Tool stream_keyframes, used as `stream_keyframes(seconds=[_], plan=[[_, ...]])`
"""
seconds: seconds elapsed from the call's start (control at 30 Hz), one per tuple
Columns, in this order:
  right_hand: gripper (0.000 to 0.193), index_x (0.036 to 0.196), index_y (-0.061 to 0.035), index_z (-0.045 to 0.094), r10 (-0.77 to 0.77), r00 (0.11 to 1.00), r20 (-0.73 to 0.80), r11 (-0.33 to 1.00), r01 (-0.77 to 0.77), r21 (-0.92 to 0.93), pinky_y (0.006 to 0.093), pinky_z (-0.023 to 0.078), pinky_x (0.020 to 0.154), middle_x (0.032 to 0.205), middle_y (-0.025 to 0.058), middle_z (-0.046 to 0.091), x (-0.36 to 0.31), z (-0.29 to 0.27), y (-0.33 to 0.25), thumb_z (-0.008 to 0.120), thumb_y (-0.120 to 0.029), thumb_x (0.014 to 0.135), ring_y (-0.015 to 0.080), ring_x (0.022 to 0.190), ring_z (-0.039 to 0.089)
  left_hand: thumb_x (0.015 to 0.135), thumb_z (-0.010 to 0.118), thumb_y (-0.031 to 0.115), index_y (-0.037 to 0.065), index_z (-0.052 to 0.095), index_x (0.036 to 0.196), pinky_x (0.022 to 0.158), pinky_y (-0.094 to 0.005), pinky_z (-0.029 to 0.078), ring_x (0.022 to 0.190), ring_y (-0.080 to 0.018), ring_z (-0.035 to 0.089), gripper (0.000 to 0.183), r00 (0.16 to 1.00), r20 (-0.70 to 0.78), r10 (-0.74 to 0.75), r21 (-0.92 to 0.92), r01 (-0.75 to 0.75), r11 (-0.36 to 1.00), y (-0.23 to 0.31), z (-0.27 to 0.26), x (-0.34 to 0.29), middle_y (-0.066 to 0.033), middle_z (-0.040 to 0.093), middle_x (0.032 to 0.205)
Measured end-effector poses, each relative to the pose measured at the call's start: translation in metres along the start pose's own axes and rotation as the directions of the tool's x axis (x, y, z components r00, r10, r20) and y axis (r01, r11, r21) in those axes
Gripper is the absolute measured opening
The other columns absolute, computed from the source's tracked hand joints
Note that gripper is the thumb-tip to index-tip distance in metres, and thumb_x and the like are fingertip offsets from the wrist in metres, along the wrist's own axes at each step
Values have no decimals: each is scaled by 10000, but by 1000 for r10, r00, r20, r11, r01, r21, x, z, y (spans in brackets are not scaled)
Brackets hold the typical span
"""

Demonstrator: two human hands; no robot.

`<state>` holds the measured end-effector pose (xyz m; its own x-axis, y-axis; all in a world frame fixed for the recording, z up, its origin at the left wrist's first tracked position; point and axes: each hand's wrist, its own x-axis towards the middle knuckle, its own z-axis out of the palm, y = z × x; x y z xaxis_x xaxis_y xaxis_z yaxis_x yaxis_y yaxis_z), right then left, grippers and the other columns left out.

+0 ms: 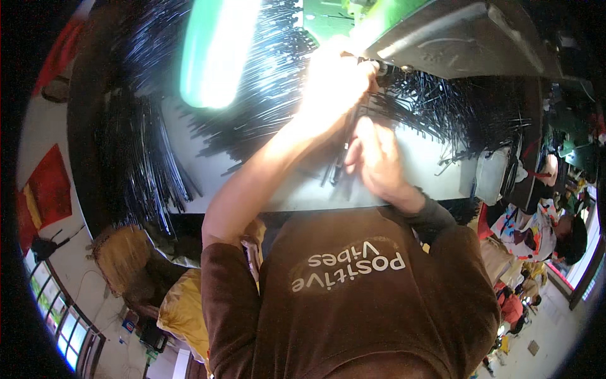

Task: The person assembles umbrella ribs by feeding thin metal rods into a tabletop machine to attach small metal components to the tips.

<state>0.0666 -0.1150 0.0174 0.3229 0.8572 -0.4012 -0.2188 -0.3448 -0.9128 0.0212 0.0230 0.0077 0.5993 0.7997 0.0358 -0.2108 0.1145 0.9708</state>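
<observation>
My left hand [338,82] reaches up to a green machine [328,18], its fingers curled around thin black rods. Glare washes out much of this hand and hides the exact contact. Several of those rods [341,151] hang from it toward me, slanting down over the pale worktop. Just right of their lower part is my right hand [379,161], with its fingers stretched upward and the thumb apart. I see nothing clearly held in it. To the right of my left hand, a dark metal cover [464,41] juts out from the machine.
A bright green-and-white lamp [218,54] hangs at upper left. Loose black rods lie in heaps at left [151,151], behind my left arm [259,95] and at right [435,110]. The pale worktop [252,189] ends near my body. Other people [536,230] sit further right.
</observation>
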Motion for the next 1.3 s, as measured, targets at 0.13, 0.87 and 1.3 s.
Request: stream_keyframes(seconds=[0.13,0.87,1.3], plan=[[265,822,18,625,-105,948,300,926,203,-319,246,435,473,653,68,591,-16,4,-9,499,-182,941,113,541,568,791,652,140,16,597,895,455,-206,374,529,-76,514,170,988,117,98,155,-115,981,3,-28,-8,-49,607,658],[158,924,-23,656,-590,768,250,359,527,-770,279,449,534,807,86,603,32,-59,-23,610,11,777,174,610,569,665,642,66,70,606,833,672,-364,342,737,-227,458,172,930,259,259,905,-328,272,-7,-32,-127,-50,501,787],[163,955,29,644,-575,810,116,628,527,-573,231,444,533,748,70,643,34,-30,-18,602,28,797,113,620,587,818,630,22,8,618,998,573,-275,469,558,-182,581,181,933,83,350,705,-303,641,12,-27,-45,-139,628,713]])
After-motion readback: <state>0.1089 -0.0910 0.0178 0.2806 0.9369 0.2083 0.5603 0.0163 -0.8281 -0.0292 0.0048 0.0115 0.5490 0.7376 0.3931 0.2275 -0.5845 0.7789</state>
